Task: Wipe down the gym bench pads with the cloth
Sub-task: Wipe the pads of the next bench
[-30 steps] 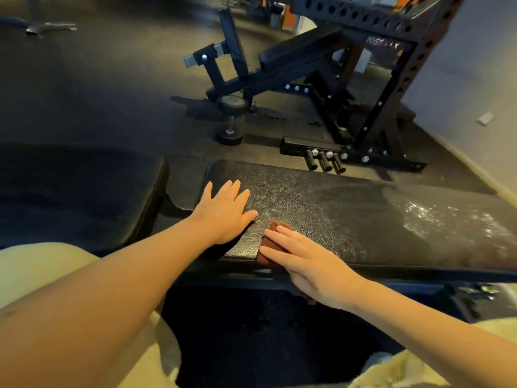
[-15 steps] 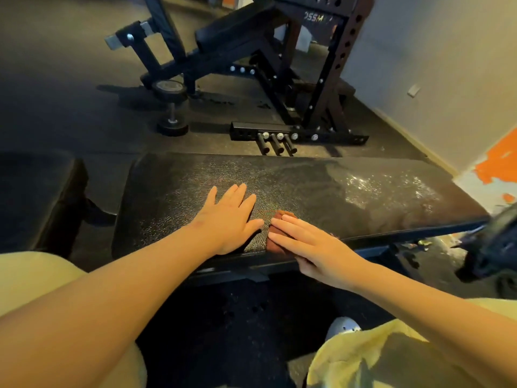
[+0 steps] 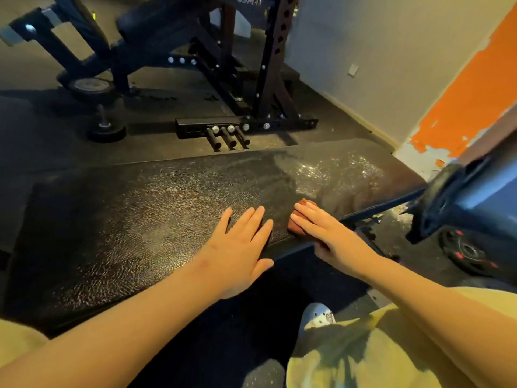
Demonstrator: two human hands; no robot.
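Ok, cloth [image 3: 304, 204] has slid right along the pad [image 3: 140, 214] to frame centre-right, right hand [image 3: 327, 233] pressing it flat-fingered, left hand [image 3: 240, 247] flat alongside; wet patch [image 3: 330, 169] upper right still unwiped

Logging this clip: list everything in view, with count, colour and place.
bench pad: one, black, across the middle, right end wet-looking
cloth: one, brown, pad's near edge, under the right hand
rack: one, black, floor behind the pad
second bench: one, black, top left
weight plate: one, black with red marks, floor at right
shoe: one, pale, bottom centre
left hand: one, flat on the pad
right hand: one, fingers straight on the cloth
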